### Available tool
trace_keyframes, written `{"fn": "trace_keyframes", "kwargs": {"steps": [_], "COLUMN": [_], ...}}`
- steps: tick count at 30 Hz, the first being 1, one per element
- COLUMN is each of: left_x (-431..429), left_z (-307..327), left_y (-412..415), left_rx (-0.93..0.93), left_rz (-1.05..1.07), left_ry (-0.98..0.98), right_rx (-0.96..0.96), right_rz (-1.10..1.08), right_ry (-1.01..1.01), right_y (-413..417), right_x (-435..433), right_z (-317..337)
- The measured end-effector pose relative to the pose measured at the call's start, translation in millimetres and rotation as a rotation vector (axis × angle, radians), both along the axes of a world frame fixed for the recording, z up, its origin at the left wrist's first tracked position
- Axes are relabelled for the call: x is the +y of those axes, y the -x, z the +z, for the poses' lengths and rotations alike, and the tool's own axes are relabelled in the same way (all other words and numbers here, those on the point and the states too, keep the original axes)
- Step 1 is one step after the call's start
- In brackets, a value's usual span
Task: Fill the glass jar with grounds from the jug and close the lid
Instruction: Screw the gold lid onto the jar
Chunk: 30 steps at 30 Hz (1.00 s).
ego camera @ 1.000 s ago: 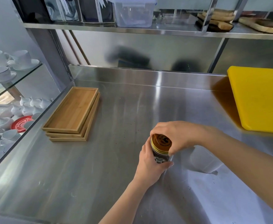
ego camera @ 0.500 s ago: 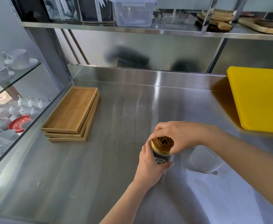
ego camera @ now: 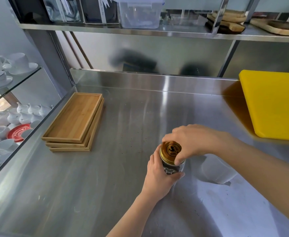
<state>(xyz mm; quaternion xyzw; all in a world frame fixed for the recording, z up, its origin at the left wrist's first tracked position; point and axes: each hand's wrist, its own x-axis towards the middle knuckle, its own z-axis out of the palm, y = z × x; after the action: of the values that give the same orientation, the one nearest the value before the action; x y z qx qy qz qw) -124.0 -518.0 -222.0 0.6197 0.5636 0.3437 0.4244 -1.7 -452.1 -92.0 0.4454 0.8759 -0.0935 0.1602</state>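
On the brushed stainless steel counter point(ego camera: 106, 194), near centre: a stack of shallow bamboo trays point(ego camera: 75, 122) at far left, a white plastic jug point(ego camera: 217, 170) set down just right of the clear glass jar point(ego camera: 172, 170). Left hand point(ego camera: 159, 178) wrapped around the jar body; right hand point(ego camera: 191, 141) clamped on the round gold metal lid point(ego camera: 170, 149), which sits on the jar mouth. Dark contents visible; filling appears done. Remaining: tighten the lid fully.
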Motion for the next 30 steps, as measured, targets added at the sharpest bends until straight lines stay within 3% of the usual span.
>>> {"fn": "trace_keyframes", "kwargs": {"steps": [3, 6, 8, 11, 13, 17, 18, 22, 26, 30], "left_x": [0, 0, 1, 2, 2, 2, 2, 3, 3, 6], "left_z": [1, 0, -1, -2, -2, -4, -4, -4, -3, 1], "left_y": [0, 1, 1, 1, 1, 1, 1, 1, 2, 6], "left_rx": [-0.001, 0.006, 0.011, 0.009, 0.01, 0.015, 0.016, 0.006, -0.003, -0.026], "left_rz": [-0.013, 0.004, 0.002, -0.028, -0.039, -0.017, -0.016, -0.036, -0.035, -0.075], "left_ry": [-0.006, -0.014, -0.012, -0.007, -0.003, -0.01, -0.011, -0.003, -0.016, 0.028], "right_rx": [-0.03, 0.038, 0.044, 0.051, 0.066, 0.07, 0.055, 0.045, 0.132, 0.119], "right_rz": [-0.008, 0.046, 0.069, 0.007, -0.035, -0.015, -0.009, -0.064, 0.066, 0.229], "right_ry": [-0.109, 0.146, 0.162, -0.178, -0.262, 0.197, 0.189, -0.2, 0.044, -0.144], "right_y": [0, -2, -2, 4, 1, -7, -8, -7, -11, -13], "right_x": [2, 2, 0, -3, -1, 0, -2, -2, -2, -7], "right_z": [-5, -7, -9, -7, -7, -5, -6, -7, -12, -22]}}
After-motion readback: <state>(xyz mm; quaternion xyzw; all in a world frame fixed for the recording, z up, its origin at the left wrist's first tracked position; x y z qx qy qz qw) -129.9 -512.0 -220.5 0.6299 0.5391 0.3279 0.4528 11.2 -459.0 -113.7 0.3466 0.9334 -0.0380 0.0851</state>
